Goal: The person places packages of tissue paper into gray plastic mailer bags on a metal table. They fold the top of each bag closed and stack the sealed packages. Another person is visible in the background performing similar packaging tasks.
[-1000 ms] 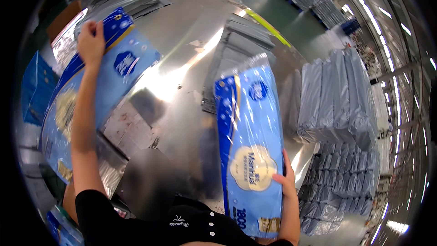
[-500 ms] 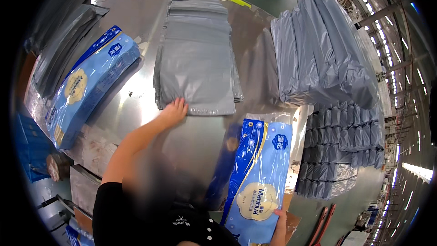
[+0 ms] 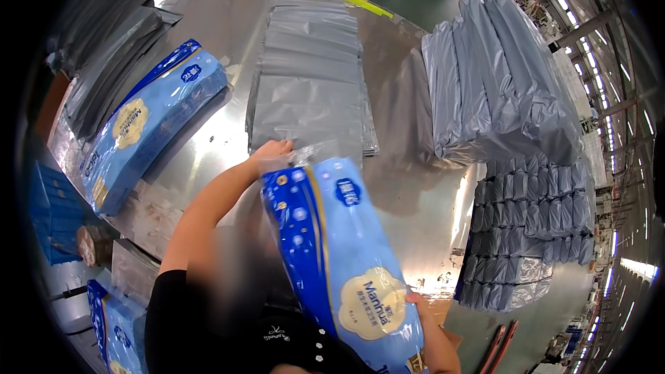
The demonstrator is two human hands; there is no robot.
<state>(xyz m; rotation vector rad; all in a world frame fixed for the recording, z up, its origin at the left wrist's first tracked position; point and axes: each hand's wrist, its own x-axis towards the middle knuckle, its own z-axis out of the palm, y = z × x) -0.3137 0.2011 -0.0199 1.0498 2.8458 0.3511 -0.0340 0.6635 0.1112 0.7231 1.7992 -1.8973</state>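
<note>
- The left hand (image 3: 271, 149), fingers partly curled, is at the near edge of the grey bag stack (image 3: 308, 93); I can't tell whether it pinches one.
- Stack: 1 o'clock from that nearer hand, lying 12-to-6.
- The right hand (image 3: 427, 317) grips the blue package (image 3: 339, 256), angled 11-to-5.

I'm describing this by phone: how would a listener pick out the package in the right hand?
Find the metal table, then the flat stack of grey bags along its middle. Just below that stack in the picture is a long blue package. Unlike the blue pack on the table's left and another pack at lower left, this one is held in the person's right hand.
</note>
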